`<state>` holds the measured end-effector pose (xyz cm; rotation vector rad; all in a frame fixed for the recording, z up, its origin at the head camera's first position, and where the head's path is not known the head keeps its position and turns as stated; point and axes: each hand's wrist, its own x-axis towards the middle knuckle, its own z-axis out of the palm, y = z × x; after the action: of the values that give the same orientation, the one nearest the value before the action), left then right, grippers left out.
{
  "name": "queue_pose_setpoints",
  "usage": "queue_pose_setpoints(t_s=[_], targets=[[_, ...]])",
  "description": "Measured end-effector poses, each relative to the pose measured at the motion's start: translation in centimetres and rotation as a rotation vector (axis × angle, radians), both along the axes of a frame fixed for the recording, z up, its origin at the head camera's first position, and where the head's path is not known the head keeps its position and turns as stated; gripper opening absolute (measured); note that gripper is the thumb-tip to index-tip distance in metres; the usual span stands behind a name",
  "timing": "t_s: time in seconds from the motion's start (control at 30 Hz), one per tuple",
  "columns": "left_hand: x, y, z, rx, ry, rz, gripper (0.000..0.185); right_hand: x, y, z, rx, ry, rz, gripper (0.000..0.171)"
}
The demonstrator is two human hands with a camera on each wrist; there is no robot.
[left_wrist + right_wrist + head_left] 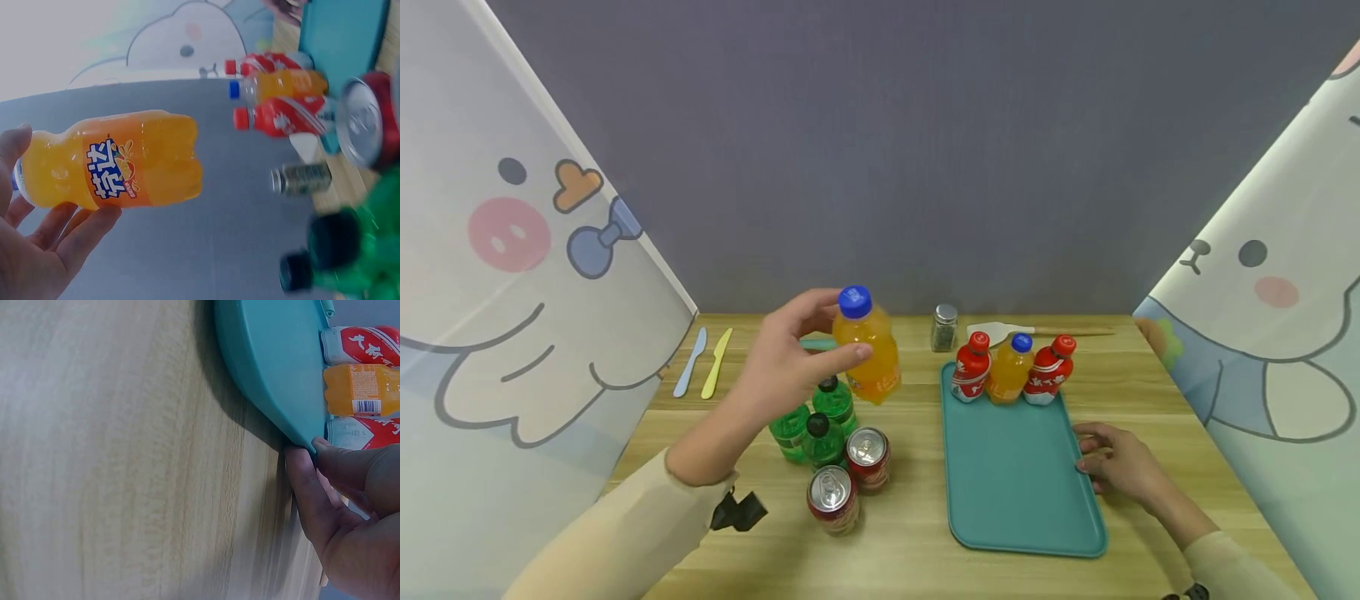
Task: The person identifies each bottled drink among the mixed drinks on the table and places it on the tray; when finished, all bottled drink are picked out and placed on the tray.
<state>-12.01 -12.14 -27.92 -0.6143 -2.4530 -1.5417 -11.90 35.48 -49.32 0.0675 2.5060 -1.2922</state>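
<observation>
My left hand (790, 350) grips an orange soda bottle (868, 354) with a blue cap near its neck and holds it in the air above the green bottles (816, 421). In the left wrist view the orange bottle (119, 159) lies across my fingers (69, 237). My right hand (1116, 458) rests on the right rim of the teal tray (1015, 467), fingers touching its edge (300, 434). Three small bottles stand at the tray's far end: a red one (972, 367), an orange one (1009, 368) and another red one (1049, 370).
Two red cans (850, 479) stand in front of the green bottles. A blue knife (691, 360) and a yellow knife (717, 363) lie at the far left. A pepper shaker (944, 327) and a white spoon (1007, 331) sit by the back wall. Cartoon curtains flank the table.
</observation>
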Motion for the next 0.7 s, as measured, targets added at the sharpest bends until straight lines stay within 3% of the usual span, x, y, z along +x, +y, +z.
queue_pose_setpoints(t_s=[0.17, 0.37, 0.7], targets=[[-1.6, 3.2, 0.1, 0.032, -0.022, -0.045, 0.051, 0.1, 0.0, -0.1, 0.004, -0.009, -0.012, 0.059], [-3.5, 7.2, -0.5, 0.055, -0.033, -0.106, 0.046, 0.0, -0.1, 0.1, 0.022, 0.007, -0.013, 0.059], [-4.9, 13.2, -2.8, -0.103, -0.168, -0.112, 0.055, 0.0, -0.2, 0.3, 0.005, -0.003, -0.008, 0.06]])
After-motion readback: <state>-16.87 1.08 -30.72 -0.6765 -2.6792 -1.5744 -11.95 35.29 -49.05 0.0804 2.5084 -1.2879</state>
